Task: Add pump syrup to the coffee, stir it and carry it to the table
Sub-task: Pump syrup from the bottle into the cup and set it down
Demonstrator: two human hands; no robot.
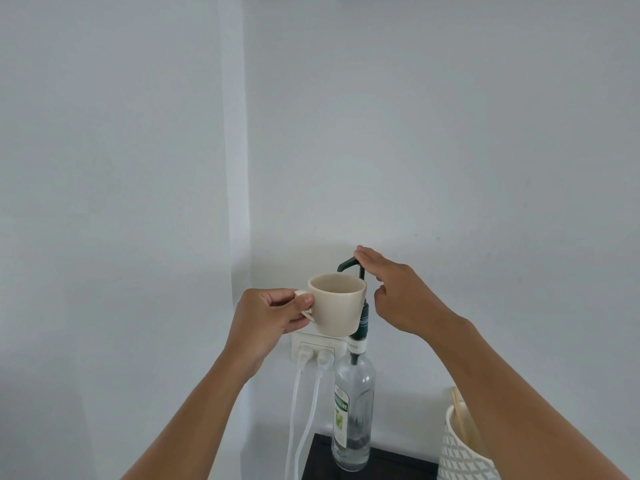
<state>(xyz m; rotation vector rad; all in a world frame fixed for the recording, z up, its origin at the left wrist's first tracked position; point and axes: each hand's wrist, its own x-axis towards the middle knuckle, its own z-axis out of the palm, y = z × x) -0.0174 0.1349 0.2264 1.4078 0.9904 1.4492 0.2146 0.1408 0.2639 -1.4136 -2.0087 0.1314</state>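
Left hand (273,315): raised at mid-frame, forearm entering from 7 o'clock. Thumb and curled fingers are pinched on the handle of the cream mug (337,304), which is held upright in the air. The mug's inside wall is visible near the rim; its contents cannot be seen from this angle.

Right hand (398,289): forearm enters from 5 o'clock. The hand is loosely spread, palm down, fingers extended toward 10 o'clock and resting on top of the dark green pump head (349,264). The thumb hangs below, apart from the fingers, near the pump stem. The hand is not wrapped around anything; whether it presses the pump cannot be told.

The pump spout curves down at 12 o'clock of the mug, just above its far rim. The mug sits in front of the pump stem, at 9 o'clock of the right hand.

The syrup bottle (353,414) is clear glass, upright on a dark surface (388,465), directly at 6 o'clock of the mug. Liquid shows only near its base. The neck collar shows the letters "ITO"; the green stem label and the body label are only partly legible, ending in "...TINE".

A wall socket (313,348) with two white plugs sits behind the mug at 7 o'clock. A patterned white container (460,452) holding wooden sticks stands at 3 o'clock of the bottle.
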